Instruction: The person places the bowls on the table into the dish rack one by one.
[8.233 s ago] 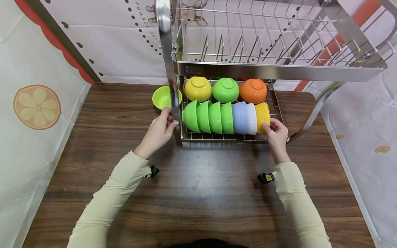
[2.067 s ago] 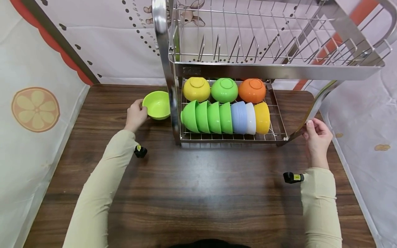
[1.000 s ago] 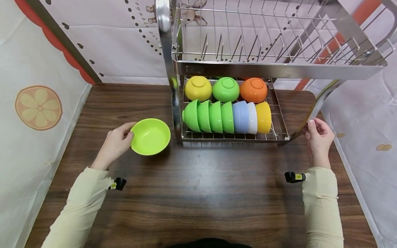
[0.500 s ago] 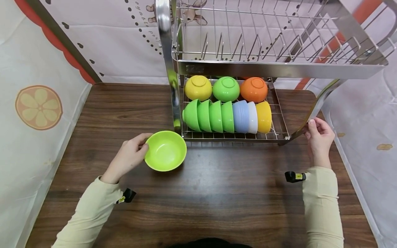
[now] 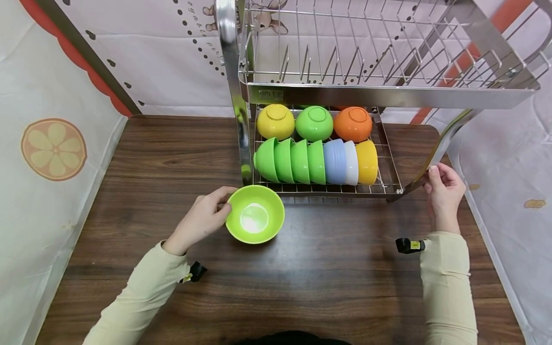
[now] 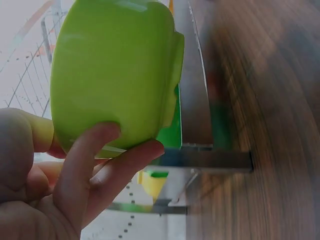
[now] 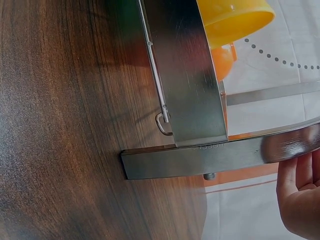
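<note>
My left hand (image 5: 200, 221) pinches the rim of a lime-green bowl (image 5: 254, 235), which is lifted off the table in front of the rack's left leg, its mouth facing up. The left wrist view shows the outside of that bowl (image 6: 112, 70), fingers along its side and underneath. My right hand (image 5: 446, 189) grips the curved right leg of the metal dish rack (image 5: 379, 98); the right wrist view shows the fingers at the rack leg (image 7: 190, 161). On the rack's lower tier a row of nested bowls lies sideways: several green bowls (image 5: 265, 160), a blue (image 5: 334, 162), a white (image 5: 351, 163) and a yellow bowl (image 5: 367, 163).
Behind the row, a yellow bowl (image 5: 275, 122), a green bowl (image 5: 314, 123) and an orange bowl (image 5: 352, 124) stand upside down. Wire dividers (image 5: 332, 64) line the upper tier. The rack stands on a brown wooden table (image 5: 293, 287) with a printed cloth (image 5: 172, 72) behind.
My left hand has taken the lime-green bowl from beside the rack, brought it towards me, then moved it right. My right hand has gone from the yellow bowl to the rack leg and stayed there.
</note>
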### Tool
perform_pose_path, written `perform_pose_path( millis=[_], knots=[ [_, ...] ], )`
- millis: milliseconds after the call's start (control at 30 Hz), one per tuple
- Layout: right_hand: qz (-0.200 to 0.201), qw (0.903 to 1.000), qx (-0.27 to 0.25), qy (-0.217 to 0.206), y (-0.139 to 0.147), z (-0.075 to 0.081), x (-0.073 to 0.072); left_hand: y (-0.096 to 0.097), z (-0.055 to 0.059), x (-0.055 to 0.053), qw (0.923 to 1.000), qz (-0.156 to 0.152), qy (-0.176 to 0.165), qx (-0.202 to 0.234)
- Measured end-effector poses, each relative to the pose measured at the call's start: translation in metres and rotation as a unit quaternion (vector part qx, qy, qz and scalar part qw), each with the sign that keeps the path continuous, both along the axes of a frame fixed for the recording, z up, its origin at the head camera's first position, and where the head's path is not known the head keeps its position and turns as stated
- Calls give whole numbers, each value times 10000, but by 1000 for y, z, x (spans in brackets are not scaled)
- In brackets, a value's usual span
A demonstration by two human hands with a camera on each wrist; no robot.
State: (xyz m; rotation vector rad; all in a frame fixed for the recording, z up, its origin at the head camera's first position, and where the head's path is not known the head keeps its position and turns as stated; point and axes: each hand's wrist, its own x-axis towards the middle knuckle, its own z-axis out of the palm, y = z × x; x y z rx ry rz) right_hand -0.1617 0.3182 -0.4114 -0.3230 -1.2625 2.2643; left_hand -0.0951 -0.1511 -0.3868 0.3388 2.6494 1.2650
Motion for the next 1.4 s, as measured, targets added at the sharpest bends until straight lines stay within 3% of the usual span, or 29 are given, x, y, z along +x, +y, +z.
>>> perform_pose_path(
  millis=[400, 733, 800, 867, 933, 1033, 1067, 1100, 1167, 1233, 1333, 1400],
  knots=[
    [-38, 9997, -60, -217, -1, 3, 1, 20, 3, -5, 9998, -167, 95, 110],
    [2, 9999, 7, -162, 1, 2, 2, 32, 5, -14, 9991, -302, 296, -10],
    [-62, 9993, 291, -227, 1, 1, 2, 35, 4, -16, 9991, -309, 291, -2],
    [-351, 9933, 1069, -278, 0, 2, 2, 38, 4, -18, 9990, -333, 301, -3],
    [-867, 9741, 2056, -363, -4, 5, 5, 41, 3, -20, 9988, -366, 322, -9],
    [-1688, 9281, 3301, -330, -21, 21, 15, 45, 3, -22, 9984, -459, 327, -14],
    [-1818, 9158, 3574, -247, -29, 27, 20, 46, 3, -23, 9983, -489, 308, -9],
    [-1794, 9101, 3736, -55, -38, 34, 24, 47, 3, -23, 9983, -508, 280, -7],
    [-1559, 8940, 4185, 361, -56, 45, 33, 50, 2, -24, 9983, -528, 231, -24],
    [-1152, 8684, 4739, 895, -71, 50, 38, 52, 2, -25, 9984, -541, 184, -40],
    [-428, 8151, 5506, 1750, -91, 48, 45, 58, 1, -26, 9982, -580, 148, -44],
    [108, 7744, 5874, 2347, -102, 44, 50, 62, 1, -27, 9979, -635, 139, -24]
  ],
)
